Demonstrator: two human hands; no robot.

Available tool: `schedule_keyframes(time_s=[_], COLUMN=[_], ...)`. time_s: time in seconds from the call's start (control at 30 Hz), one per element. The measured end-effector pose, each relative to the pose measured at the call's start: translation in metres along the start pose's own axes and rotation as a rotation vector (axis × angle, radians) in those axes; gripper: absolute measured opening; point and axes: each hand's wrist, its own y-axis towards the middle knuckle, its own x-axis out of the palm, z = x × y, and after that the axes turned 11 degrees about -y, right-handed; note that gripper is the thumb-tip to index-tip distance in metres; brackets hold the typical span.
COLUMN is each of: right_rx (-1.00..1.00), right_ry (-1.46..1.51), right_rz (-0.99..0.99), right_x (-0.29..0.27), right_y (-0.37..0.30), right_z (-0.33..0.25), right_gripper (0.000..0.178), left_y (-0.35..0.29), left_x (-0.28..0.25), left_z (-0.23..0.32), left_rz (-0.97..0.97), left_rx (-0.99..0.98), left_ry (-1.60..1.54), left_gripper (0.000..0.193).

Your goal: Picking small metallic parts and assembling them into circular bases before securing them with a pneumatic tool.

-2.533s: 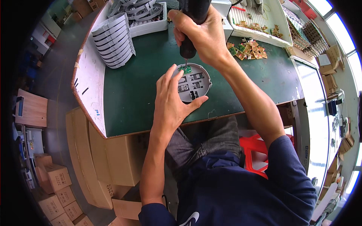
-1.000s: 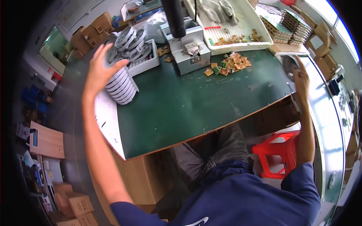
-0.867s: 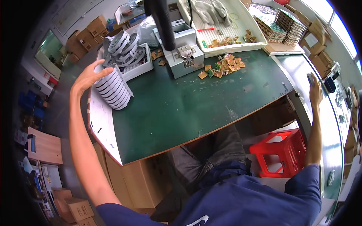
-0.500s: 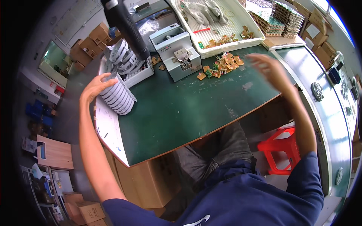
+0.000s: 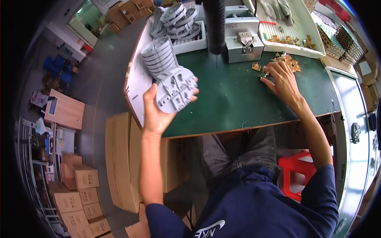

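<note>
My left hand (image 5: 158, 115) grips a round light-grey plastic housing (image 5: 178, 89) by its edges, its moulded inner side with ribs and posts facing up. Just behind it stands a leaning stack of similar grey round housings (image 5: 158, 57). At the near side of a loose pile of small copper-coloured circuit boards (image 5: 293, 63), my right hand (image 5: 282, 81) reaches down with its thumb apart from the fingers. A small green-and-copper board (image 5: 263, 74) shows between thumb and fingertips; I see no firm grip on it.
A dark cylindrical tool (image 5: 215, 29) hangs over the green table (image 5: 222, 103). Behind it stands a grey metal fixture (image 5: 245, 45). A white box (image 5: 190, 46) of grey rings is at back left; a white tray (image 5: 291, 48) with gloves and boards is at back right. A red stool (image 5: 295, 170) stands below.
My left hand has come away from the stack toward me with one housing in it. My right hand has moved down to the circuit-board pile. The view has swung left.
</note>
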Motion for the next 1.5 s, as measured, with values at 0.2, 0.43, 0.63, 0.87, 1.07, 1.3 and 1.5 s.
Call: schedule_keyframes(time_s=[0.2, 0.43, 0.63, 0.87, 1.07, 1.3, 1.5], right_rx=[-0.054, -0.102, -0.072, -0.098, 0.052, 0.463, 0.382], right_ry=[-0.051, -0.026, 0.023, 0.287, 0.371, 0.682, 0.8], right_rz=[0.023, 0.015, -0.024, -0.089, -0.031, -0.221, -0.18], right_x=[0.0, -0.01, -0.014, -0.008, -0.001, 0.017, 0.039], right_y=[-0.003, -0.008, -0.004, -0.013, -0.01, -0.04, -0.036], right_z=[-0.015, -0.023, -0.047, -0.024, -0.029, 0.014, 0.012], right_gripper=[0.035, 0.041, 0.046, 0.035, 0.026, 0.027, 0.029], left_y=[-0.003, -0.002, 0.0, 0.005, -0.031, -0.249, -0.628], left_x=[-0.012, -0.009, -0.01, -0.004, -0.007, -0.06, -0.124], left_z=[-0.063, -0.07, -0.067, -0.068, -0.053, -0.066, -0.149], left_rz=[-0.046, -0.099, -0.064, -0.031, 0.107, 0.212, 0.84], left_rx=[-0.107, -0.099, -0.079, -0.073, 0.043, 0.847, 1.665], left_ry=[-0.389, -0.378, -0.231, -0.124, -0.137, -1.031, -0.404], left_gripper=[0.09, 0.089, 0.089, 0.089, 0.091, 0.081, 0.074])
